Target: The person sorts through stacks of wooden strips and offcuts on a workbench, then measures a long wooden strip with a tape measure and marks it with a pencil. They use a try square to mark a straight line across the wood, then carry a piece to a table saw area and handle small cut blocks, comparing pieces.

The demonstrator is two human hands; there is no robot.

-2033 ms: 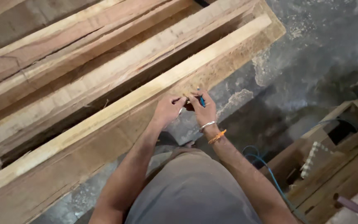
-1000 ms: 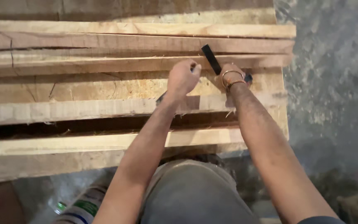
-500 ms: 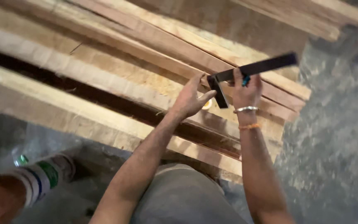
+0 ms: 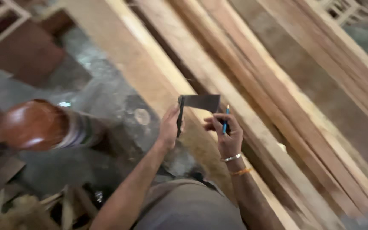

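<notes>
The stack of long planks [image 4: 277,106] swung round in view: half a second before, the boards ran up to the right with the square held high over them, and now they slanted down to the right, with the nearest pale plank [image 4: 150,72] running straight under the hands. The square had come down with that swing, so it read to me as being set against the near plank's edge rather than carried.

On the grey floor [image 4: 107,98] to the left stood a reddish-brown round vessel [image 4: 35,123] (blurred, so I couldn't say what kind).

The try square [image 4: 196,106] sat over the near plank, dark blade pointing right, stock pointing down toward the person.

The left hand [image 4: 169,127] was curled round the stock, fingers closed on it and thumb alongside, holding it against the wood.

The right hand [image 4: 226,134], two bangles on its wrist, was loosely closed just right of the stock and below the blade, pinching a blue pencil [image 4: 225,119] upright, its tip up near the blade's lower edge. Whether the tip touched the wood I couldn't tell.
</notes>
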